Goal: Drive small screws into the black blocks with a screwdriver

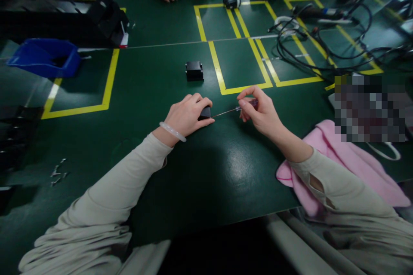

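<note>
At near left, small metal pieces [58, 172] lie loose on the table [193, 180]. Farther in, the left hand [186, 115] is clamped on a black block [204, 114]; a firm hold should stop twisting. To the right, the right hand [260, 111] pinches a screwdriver [238, 108]: its tip looks close to the left thumb [205, 123], so straight, light pressure seems wise. A similar block [194, 70] sits beyond

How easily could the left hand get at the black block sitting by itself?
Probably yes: the lone block sits just beyond the left hand, with nothing visible standing between them. But that hand is holding another black block, so it would likely need freeing first.
</note>
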`<state>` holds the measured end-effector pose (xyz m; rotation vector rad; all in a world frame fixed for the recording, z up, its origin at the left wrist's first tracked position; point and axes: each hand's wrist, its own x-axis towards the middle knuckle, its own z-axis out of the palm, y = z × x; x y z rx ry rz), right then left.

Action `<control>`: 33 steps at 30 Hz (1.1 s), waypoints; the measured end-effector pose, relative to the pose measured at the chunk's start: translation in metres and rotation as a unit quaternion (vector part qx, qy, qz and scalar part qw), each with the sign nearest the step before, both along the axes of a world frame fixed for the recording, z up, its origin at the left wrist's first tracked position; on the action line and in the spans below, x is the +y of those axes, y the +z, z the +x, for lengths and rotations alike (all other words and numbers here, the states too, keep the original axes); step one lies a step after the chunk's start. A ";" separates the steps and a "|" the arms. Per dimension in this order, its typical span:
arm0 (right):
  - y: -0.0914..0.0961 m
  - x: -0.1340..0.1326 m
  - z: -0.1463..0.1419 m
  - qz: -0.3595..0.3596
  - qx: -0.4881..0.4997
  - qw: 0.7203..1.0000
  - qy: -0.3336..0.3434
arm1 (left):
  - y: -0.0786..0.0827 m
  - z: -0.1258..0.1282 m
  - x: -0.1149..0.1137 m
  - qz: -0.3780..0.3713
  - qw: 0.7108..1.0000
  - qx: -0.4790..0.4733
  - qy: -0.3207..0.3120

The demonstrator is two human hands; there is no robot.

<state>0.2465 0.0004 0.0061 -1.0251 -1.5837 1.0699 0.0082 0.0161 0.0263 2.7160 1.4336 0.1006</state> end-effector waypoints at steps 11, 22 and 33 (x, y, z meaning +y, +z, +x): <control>0.000 0.000 0.000 0.000 0.005 1.000 0.000 | 0.000 0.000 0.000 -0.001 1.000 -0.005 -0.002; 0.001 0.000 0.000 -0.001 0.005 1.000 -0.005 | 0.001 0.000 0.000 -0.002 1.000 -0.002 -0.001; -0.001 0.001 0.000 0.006 -0.001 1.000 -0.005 | 0.000 0.000 0.001 -0.001 1.000 -0.002 0.000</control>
